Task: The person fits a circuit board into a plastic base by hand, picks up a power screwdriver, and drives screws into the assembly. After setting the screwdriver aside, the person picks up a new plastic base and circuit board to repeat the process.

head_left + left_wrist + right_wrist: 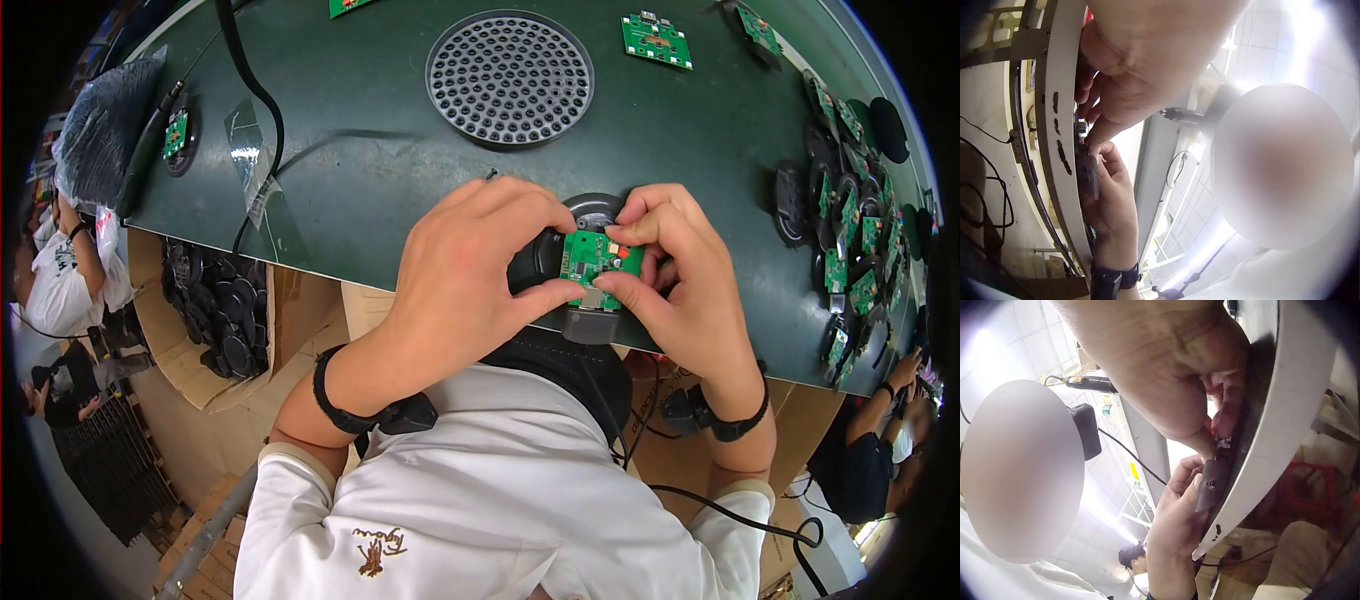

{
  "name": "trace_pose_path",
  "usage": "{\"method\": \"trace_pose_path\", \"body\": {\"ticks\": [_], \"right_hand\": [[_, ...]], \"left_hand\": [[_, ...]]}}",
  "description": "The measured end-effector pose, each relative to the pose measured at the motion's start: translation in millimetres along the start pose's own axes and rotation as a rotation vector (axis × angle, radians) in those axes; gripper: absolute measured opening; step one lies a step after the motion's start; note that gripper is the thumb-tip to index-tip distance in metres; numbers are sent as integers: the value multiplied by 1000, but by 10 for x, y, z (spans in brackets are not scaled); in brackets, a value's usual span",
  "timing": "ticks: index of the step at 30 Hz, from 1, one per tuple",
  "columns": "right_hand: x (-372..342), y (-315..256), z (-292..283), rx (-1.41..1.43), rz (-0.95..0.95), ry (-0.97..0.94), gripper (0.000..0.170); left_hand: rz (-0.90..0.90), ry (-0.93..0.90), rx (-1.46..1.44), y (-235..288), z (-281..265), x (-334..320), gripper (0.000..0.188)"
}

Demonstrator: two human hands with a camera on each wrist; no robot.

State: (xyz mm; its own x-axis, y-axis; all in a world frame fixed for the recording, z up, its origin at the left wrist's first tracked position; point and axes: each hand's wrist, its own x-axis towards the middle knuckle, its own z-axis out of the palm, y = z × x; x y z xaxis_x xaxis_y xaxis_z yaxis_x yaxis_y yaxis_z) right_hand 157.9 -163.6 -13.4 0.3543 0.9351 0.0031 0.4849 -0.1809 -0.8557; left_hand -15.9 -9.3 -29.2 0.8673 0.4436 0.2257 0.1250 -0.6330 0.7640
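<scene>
A green circuit board (583, 256) with small components lies in a black plastic housing (592, 326), at the near edge of the green table. My left hand (470, 260) holds its left side, index finger at the upper corner and thumb low on the edge. From the right, my right hand (690, 265) pinches the board between thumb and index finger, with the other fingers curled behind. The housing's rounded end shows above the board. In the left wrist view the dark housing (1088, 175) sits between both hands; the right wrist view shows its end (1210, 487) too.
A round black tray of holes (437, 105) stands ahead, with a small screw (491, 174) nearer me. Loose boards (657, 42) lie beyond; many board-and-housing units (850, 225) pile up right. A cable (262, 95) crosses the left. A cardboard box (165, 345) of black parts stands below.
</scene>
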Motion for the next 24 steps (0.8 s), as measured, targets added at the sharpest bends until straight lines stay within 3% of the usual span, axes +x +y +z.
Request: {"method": "trace_pose_path", "body": {"ticks": [24], "right_hand": [[3, 7, -2, -45, -25, -4, 32]], "left_hand": [[17, -2, -4, -12, -12, -20, 44]]}}
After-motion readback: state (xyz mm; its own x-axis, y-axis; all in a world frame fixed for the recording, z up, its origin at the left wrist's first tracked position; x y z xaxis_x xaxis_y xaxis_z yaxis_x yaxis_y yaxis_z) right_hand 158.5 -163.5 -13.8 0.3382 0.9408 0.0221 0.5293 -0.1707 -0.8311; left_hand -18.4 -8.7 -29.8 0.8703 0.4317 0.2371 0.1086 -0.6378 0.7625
